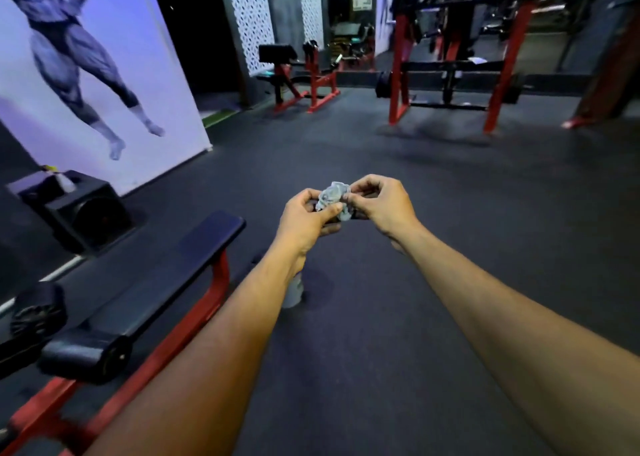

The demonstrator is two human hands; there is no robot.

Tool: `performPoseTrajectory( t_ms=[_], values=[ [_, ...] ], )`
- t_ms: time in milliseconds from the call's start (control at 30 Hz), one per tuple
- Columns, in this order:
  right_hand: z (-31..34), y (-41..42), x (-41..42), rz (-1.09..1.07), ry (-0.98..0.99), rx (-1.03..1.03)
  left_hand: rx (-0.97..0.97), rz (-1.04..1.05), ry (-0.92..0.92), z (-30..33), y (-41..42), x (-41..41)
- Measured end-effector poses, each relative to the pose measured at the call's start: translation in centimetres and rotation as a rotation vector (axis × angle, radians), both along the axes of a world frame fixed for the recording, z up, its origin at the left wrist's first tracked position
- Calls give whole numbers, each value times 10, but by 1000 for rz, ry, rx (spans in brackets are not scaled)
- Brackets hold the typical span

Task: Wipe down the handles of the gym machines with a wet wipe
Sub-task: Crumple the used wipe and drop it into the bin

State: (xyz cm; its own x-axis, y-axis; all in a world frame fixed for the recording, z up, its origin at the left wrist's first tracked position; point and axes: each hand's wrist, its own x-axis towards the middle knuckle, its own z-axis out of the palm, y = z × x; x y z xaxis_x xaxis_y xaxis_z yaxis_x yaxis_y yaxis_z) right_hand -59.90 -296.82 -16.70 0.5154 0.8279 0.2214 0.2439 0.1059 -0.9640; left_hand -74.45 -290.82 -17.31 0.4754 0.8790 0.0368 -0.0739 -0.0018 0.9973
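Observation:
A crumpled grey-white wet wipe [332, 197] is held up in front of me over the dark floor. My left hand [306, 220] pinches its lower left side between thumb and curled fingers. My right hand [379, 202] pinches its right edge with thumb and fingertips. A dark object sits under the wipe between the two hands; what it is I cannot tell. No machine handle is within reach of either hand.
A black padded bench on a red frame [194, 258] runs along my left. A small grey container [292, 293] stands on the floor below my left wrist. A red rack [450, 71] and a red bench machine [304, 78] stand far ahead. A black box [76, 209] sits by the poster wall.

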Motion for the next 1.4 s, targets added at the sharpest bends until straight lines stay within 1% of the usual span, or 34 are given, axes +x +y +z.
performPoseTrajectory(
  t_ms=[200, 300, 433, 567, 700, 800, 967, 1167, 1267, 1400],
  values=[
    [-52, 2, 90, 6, 124, -98, -67, 16, 73, -53, 10, 90],
    [-81, 9, 119, 24, 156, -161, -101, 45, 114, -81, 14, 119],
    [-118, 33, 146, 63, 226, -227, -162, 47, 161, -114, 24, 139],
    [-148, 76, 164, 147, 266, -293, -252, 75, 169, -144, 58, 153],
    [-166, 129, 185, 311, 242, -385, -341, 86, 122, -172, 112, 165],
    [-177, 170, 199, 356, 189, -479, -397, 117, 78, -189, 148, 173],
    [-189, 241, 202, 435, 125, -594, -421, 142, 86, -212, 199, 177],
    [-207, 317, 188, 564, 126, -628, -458, 250, 128, -222, 259, 163],
    [-218, 358, 183, 617, 134, -649, -474, 347, 146, -229, 290, 157],
    [-231, 424, 188, 716, 78, -654, -490, 467, 144, -239, 336, 166]
  ],
)
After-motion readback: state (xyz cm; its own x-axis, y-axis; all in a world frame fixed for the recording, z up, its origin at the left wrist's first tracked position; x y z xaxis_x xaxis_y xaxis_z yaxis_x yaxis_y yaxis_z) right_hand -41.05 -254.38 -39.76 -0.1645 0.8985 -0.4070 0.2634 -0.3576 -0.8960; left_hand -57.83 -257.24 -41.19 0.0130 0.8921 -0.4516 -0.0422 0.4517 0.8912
